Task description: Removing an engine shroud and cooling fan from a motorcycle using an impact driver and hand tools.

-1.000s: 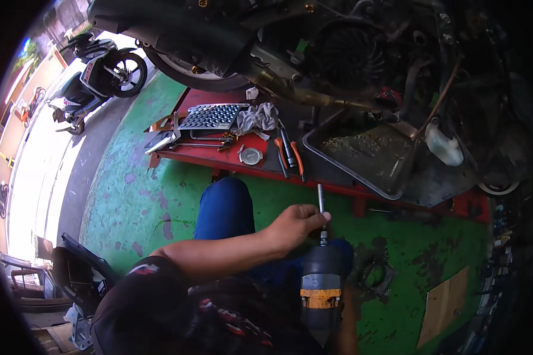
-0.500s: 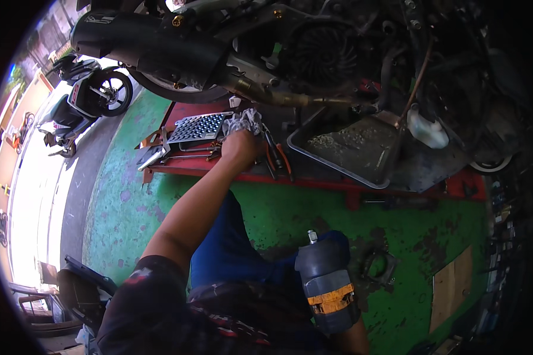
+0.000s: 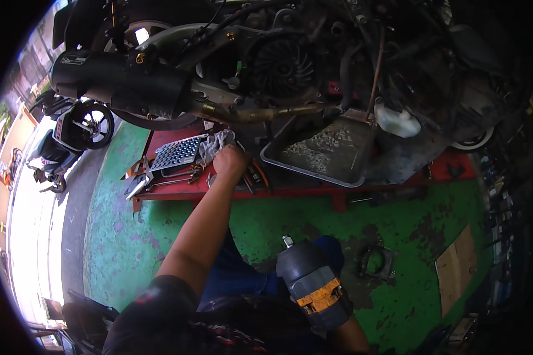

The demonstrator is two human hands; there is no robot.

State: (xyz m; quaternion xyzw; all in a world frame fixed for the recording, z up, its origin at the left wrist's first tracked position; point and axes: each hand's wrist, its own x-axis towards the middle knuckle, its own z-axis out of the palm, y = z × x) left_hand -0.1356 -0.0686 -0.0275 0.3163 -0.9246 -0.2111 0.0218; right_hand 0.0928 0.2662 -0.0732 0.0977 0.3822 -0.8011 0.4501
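Observation:
My left hand (image 3: 230, 161) reaches down onto the red work stand, against a crumpled grey rag (image 3: 217, 146). Its fingers are hidden below the back of the hand, so I cannot see what they hold. Pliers with orange and black handles (image 3: 257, 176) lie just right of it, and a perforated metal plate (image 3: 176, 153) lies to its left. Near my lap, my right hand, hidden behind the tool, holds up a dark impact wrench (image 3: 309, 283) with an orange band; its square drive points away from me. Only that forearm shows.
Above the red stand (image 3: 302, 192) is a motorcycle with a black exhaust muffler (image 3: 121, 83) and an exposed fan (image 3: 283, 64). A grey drip tray (image 3: 320, 155) sits beneath the engine. A round metal part (image 3: 376, 262) and cardboard (image 3: 456, 269) lie on the green floor.
The view has shifted, so the motorcycle and stand appear lower and further left. My left hand has moved slightly toward the near side of the rag. The impact wrench tilts more to the left.

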